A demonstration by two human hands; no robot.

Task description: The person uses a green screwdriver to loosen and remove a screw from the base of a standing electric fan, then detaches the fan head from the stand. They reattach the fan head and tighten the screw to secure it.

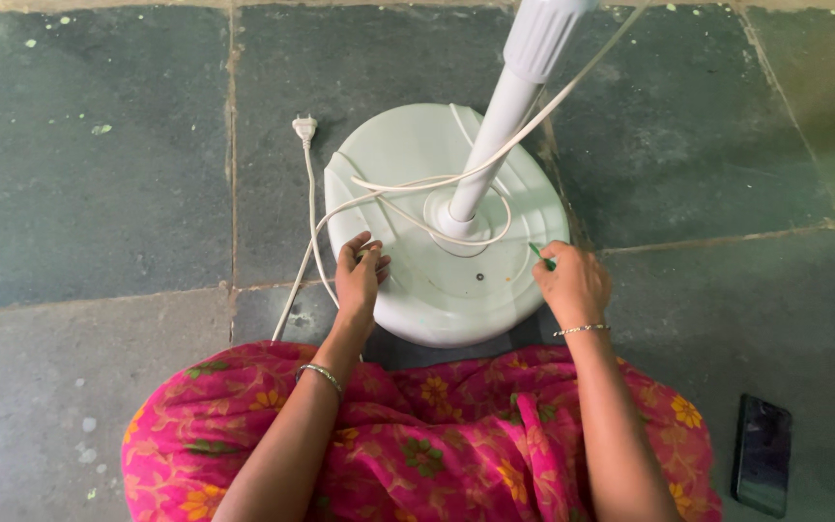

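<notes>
Pink floral cloth (437, 454) | left hand (359, 275) on fan base (446, 290) | right hand (572, 280) pinching green tool (541, 255)

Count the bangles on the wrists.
2: one silver bangle on the left wrist, near the pink floral cloth; one thin bangle on the right wrist, beside the white fan base.

Fan base (456, 290): white, glossy, with one small dark dot near the centre. Pole (495, 126) and cord (313, 227): white; plug (304, 127) white. A small green item (542, 255) is noted at the right hand (572, 283). Garment (437, 445): bright pink, patterned with orange and green flowers. Floor (89, 174): dark grey-green slabs, pale-speckled. Phone (762, 454): black. Bangles: silver.
</notes>
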